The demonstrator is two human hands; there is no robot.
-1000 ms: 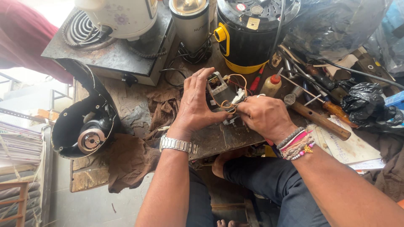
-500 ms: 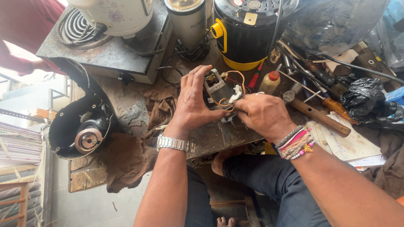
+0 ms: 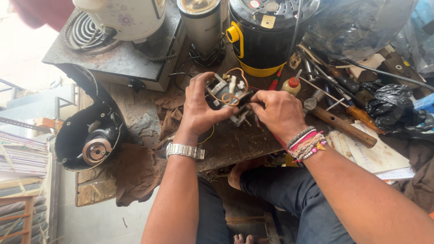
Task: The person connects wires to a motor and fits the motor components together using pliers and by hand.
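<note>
Head view of a cluttered wooden bench [image 3: 235, 144]. Far centre, a black drum-shaped appliance [image 3: 266, 34] with a yellow base band and a yellow side handle stands upright; its top is closed by a vented black lid, so its contents cannot be seen. To its left stands a steel blender cup [image 3: 202, 25], its inside not visible from here. Far left, a white kettle [image 3: 124, 18] sits on a coil hotplate [image 3: 113, 52]. At near left, an open black housing [image 3: 88, 135] lies tilted on its side and holds a round metal rotor hub. A small glue bottle [image 3: 290, 84] with a red cap stands just right of the hands; a wooden-handled hammer [image 3: 341, 124] lies farther right, near a black bag [image 3: 391, 106].

The switch unit [image 3: 228, 92], at bench centre between both hands, is a small dark block with white plastic tabs, grey metal plates and looped orange wire on top.

The left hand [image 3: 199, 108], with a steel watch [image 3: 184, 150] on its wrist, grips the unit's left side, fingers curled over the far edge and thumb pressed beneath. The right hand [image 3: 278, 110], with beaded bracelets [image 3: 307, 144] on its wrist, pinches the unit's right edge between thumb and bunched fingertips.
</note>
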